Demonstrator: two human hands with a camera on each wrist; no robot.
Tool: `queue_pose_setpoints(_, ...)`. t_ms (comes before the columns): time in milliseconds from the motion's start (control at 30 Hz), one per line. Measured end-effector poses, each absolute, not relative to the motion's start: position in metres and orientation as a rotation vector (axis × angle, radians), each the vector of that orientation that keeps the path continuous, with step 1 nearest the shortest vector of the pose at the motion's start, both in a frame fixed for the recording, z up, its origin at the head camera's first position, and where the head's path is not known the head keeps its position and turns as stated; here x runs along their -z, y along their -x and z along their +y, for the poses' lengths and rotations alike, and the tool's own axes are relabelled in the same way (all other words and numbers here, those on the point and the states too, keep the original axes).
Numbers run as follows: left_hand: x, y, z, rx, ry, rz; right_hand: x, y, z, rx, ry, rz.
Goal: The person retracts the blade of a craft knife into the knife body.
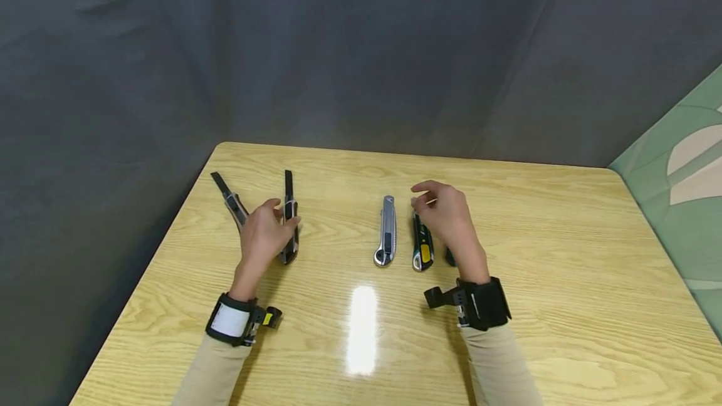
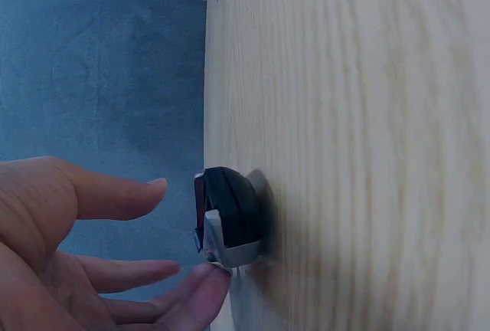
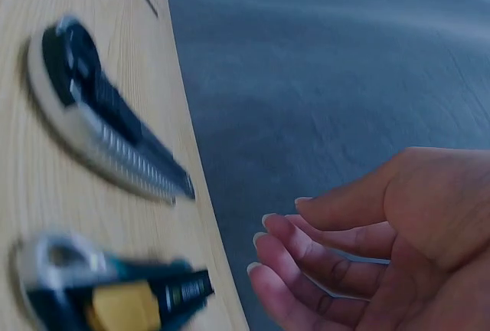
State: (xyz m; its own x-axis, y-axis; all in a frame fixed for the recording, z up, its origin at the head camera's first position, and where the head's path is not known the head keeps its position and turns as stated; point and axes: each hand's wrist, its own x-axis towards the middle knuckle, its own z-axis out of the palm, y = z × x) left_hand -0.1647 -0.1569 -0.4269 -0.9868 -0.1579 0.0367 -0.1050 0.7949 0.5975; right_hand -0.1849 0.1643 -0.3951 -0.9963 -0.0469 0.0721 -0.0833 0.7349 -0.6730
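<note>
My left hand (image 1: 264, 230) is over a black and grey utility knife (image 1: 290, 210); in the left wrist view a fingertip of the hand (image 2: 99, 247) touches or nearly touches the knife's end (image 2: 233, 208), while the thumb stands apart from it. Another knife (image 1: 235, 207) lies slantwise at the far left, partly behind the hand. A silver knife (image 1: 387, 230) (image 3: 115, 128) lies mid-table. Beside it is a black knife with a yellow slider (image 1: 423, 244) (image 3: 126, 306). Above its upper end hovers my right hand (image 1: 445, 212) (image 3: 383, 247), fingers loosely bent, holding nothing.
Partly hidden by the right wrist, a small dark object (image 1: 450, 257) lies on the wooden table (image 1: 564, 255). Dark cloth (image 1: 361, 49) hangs behind and to the left. Green patterned fabric (image 1: 648, 161) borders the right side.
</note>
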Motion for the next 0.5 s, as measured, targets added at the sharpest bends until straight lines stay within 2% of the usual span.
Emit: queue_pose_setpoints(500,0.436,0.171,-0.141,0.877,-0.267,-3.02,0.394,0.185,0.113,-1.241,-0.25,-2.917)
